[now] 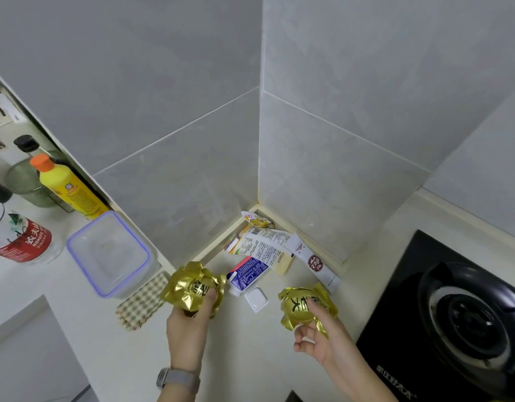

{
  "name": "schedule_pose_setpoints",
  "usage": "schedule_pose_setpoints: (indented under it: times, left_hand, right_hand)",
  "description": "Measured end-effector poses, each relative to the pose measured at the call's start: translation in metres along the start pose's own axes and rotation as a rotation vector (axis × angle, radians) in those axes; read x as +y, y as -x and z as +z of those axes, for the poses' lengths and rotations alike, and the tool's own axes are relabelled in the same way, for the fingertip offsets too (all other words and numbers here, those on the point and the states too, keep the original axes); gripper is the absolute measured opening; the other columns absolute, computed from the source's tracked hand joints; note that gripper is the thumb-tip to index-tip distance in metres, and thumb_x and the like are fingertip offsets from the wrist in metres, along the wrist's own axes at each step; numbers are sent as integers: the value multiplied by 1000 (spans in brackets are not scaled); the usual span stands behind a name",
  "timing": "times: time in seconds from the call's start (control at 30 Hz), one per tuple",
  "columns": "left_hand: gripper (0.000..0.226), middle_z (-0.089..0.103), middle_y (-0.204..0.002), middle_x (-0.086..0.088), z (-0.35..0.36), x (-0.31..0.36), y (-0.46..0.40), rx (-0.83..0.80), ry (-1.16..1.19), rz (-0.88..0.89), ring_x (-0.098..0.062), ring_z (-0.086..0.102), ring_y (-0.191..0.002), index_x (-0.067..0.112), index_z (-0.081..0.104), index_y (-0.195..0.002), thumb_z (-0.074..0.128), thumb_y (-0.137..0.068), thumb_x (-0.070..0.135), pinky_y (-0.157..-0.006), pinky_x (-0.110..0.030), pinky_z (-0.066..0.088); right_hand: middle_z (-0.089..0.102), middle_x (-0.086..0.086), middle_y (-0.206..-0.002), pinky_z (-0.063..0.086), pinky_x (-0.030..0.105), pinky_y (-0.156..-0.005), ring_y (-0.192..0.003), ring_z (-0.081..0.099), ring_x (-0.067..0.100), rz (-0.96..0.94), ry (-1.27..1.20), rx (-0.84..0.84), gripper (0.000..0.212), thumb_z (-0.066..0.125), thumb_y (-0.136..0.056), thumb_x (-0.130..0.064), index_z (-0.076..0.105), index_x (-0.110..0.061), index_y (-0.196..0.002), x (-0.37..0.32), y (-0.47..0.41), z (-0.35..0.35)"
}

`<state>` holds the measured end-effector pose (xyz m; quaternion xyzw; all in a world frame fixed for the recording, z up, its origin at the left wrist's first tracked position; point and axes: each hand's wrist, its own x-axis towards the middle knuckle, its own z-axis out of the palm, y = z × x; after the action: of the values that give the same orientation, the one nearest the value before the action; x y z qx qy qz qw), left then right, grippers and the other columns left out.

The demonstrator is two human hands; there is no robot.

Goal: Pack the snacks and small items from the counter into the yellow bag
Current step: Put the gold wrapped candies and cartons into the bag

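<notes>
each hand grips a gold foil snack: left hand [189, 329] at 9 o'clock, right hand [323, 340] at 3 (light, crinkly; cup the body, not the frill).

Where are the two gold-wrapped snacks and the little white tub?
Left gold snack [193, 287]: head view, foil top with black lettering.
Right gold snack [301, 307]: head view, foil front.
White tub [256, 298]: head view, lid centre.

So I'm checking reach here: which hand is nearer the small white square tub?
Left. The left hand, gripping a gold-wrapped snack, is just left of the small white square tub; the right hand is slightly farther, to its right.
</notes>
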<state>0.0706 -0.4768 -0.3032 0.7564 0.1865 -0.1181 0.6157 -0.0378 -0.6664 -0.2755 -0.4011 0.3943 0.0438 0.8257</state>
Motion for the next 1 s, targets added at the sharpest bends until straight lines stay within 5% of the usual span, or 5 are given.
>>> schedule_pose_setpoints:
  times: [0.27,0.47,0.67,0.8,1.0]
  left_hand:
    - [18,75,-91,-6,4,10,57,-208,188,-88,-22,69,-93,11,71,-95,70,-79,21,-88,-38,52]
    - [43,74,-92,-15,12,23,79,-344,210,-32,-30,68,-94,10,73,-90,81,-61,41,-91,-43,53]
    - [49,64,-87,-18,16,23,100,-445,227,-34,-28,63,-85,2,70,-89,83,-59,39,-94,-49,50]
    - [28,65,-87,-22,13,18,119,-537,218,-41,-29,63,-86,1,71,-89,73,-74,24,-93,-46,51]
    - [51,62,-82,-20,22,1,145,-680,163,-72,-28,58,-79,-3,69,-85,79,-58,38,-84,-43,50]
  right_hand:
    - [63,16,-89,47,36,-58,-57,48,20,-62,-43,-16,70,74,-63,-37,57,1,-120,-7,22,-8]
    - [64,11,-75,48,36,-55,-57,49,21,-141,-74,-25,81,88,-42,-45,62,-5,-107,-8,53,-16]
    - [63,9,-72,46,35,-53,-54,47,21,-207,-152,61,50,76,-65,-27,60,-5,-106,-2,89,-21]
    - [60,9,-73,45,36,-53,-56,47,22,-249,-205,133,44,80,-67,-24,60,-7,-102,13,113,-29]
    - [64,12,-58,39,37,-56,-57,43,26,-281,-323,264,37,63,-67,-28,58,-4,-94,40,151,-49]
